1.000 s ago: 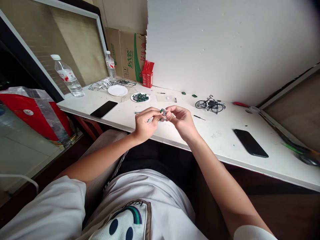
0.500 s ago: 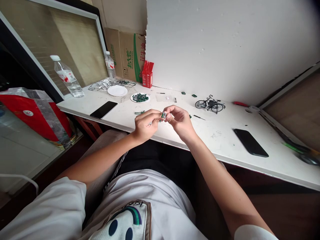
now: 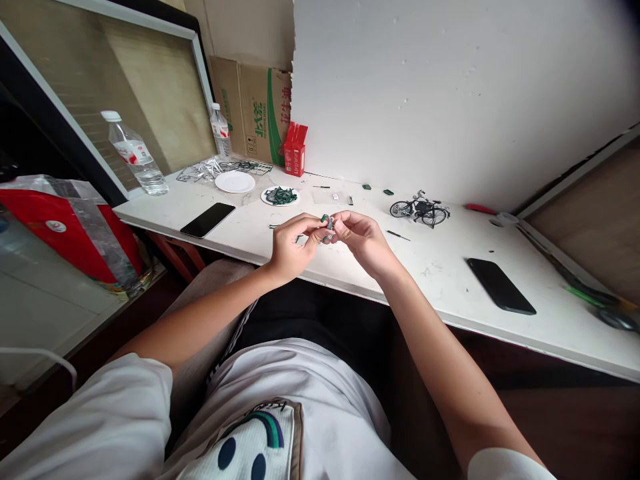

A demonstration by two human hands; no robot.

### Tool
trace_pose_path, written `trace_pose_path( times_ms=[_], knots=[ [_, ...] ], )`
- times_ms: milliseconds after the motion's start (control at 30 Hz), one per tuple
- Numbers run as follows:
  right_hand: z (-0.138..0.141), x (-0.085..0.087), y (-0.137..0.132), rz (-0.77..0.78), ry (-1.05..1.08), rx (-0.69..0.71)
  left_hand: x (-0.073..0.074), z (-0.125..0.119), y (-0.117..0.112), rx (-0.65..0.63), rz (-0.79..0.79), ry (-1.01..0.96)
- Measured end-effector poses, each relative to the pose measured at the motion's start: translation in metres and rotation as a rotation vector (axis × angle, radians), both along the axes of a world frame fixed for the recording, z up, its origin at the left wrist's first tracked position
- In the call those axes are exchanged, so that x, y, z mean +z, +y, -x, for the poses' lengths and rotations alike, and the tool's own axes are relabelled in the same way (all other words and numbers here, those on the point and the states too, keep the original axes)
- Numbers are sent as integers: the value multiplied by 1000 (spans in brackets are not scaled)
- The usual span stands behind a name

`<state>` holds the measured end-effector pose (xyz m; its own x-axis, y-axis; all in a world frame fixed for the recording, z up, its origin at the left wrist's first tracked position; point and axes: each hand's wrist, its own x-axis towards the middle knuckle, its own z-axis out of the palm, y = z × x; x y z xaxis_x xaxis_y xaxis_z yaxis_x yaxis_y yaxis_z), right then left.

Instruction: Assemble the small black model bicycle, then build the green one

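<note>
Our left hand [image 3: 289, 245] and right hand [image 3: 364, 241] meet fingertip to fingertip, both pinching one small green-and-grey part [image 3: 327, 223] just above the bench [image 3: 440, 270] edge, likely raised so we see it closely; green pieces [image 3: 281, 195] sit on a plate [image 3: 265, 196] behind

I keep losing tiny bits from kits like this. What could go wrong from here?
1. The part is only pinched by the fingertips of the left hand and right hand, near the front edge of the table. If it slips, it may drop into the lap or onto the floor.
2. A thin tool lies loose beside the right hand. A wrist sweep could knock it away.
</note>
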<state>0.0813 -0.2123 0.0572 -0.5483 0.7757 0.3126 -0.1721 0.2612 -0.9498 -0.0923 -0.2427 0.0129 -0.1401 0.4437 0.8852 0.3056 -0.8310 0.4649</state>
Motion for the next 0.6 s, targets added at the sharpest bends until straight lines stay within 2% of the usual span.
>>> trace_pose_path(
  times_ms=[133,467,600],
  knots=[
    [-1,2,0,-2,-2,24,-1,0,0,-36,61,-19],
    [0,3,0,-141,20,-12,12,-4,-12,1,63,-17],
    [-2,2,0,-112,11,-4,11,-3,-12,9,48,-19]
  ],
)
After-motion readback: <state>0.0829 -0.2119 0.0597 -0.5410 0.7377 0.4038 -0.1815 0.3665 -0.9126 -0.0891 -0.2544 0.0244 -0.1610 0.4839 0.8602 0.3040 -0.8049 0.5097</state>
